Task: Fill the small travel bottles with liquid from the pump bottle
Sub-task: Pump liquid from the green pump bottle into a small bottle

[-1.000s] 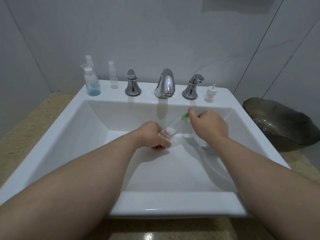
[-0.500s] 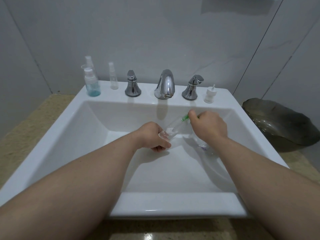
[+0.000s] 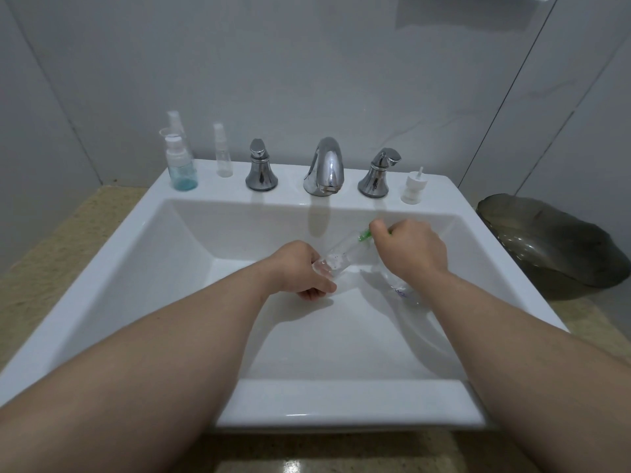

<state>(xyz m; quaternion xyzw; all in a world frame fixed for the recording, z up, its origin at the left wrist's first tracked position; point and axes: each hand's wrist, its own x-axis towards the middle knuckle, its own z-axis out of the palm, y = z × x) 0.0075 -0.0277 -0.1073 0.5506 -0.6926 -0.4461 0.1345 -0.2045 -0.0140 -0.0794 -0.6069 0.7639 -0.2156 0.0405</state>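
Over the basin my left hand (image 3: 300, 271) grips the lower end of a clear bottle (image 3: 336, 259) that tilts up to the right. My right hand (image 3: 409, 249) pinches the green top (image 3: 364, 235) at the bottle's upper end. A second clear piece with purple print (image 3: 401, 290) shows under my right wrist; whether I hold it I cannot tell. On the sink's back ledge stand a small travel bottle with blue liquid (image 3: 182, 167), a slim clear spray bottle (image 3: 223, 155) and a loose white pump head (image 3: 414, 186).
The white sink (image 3: 341, 402) is set in a beige stone counter (image 3: 51, 254). A chrome spout (image 3: 326, 169) stands between two chrome handles (image 3: 261, 170) at the back. A dark bowl-shaped dish (image 3: 549, 244) sits on the right.
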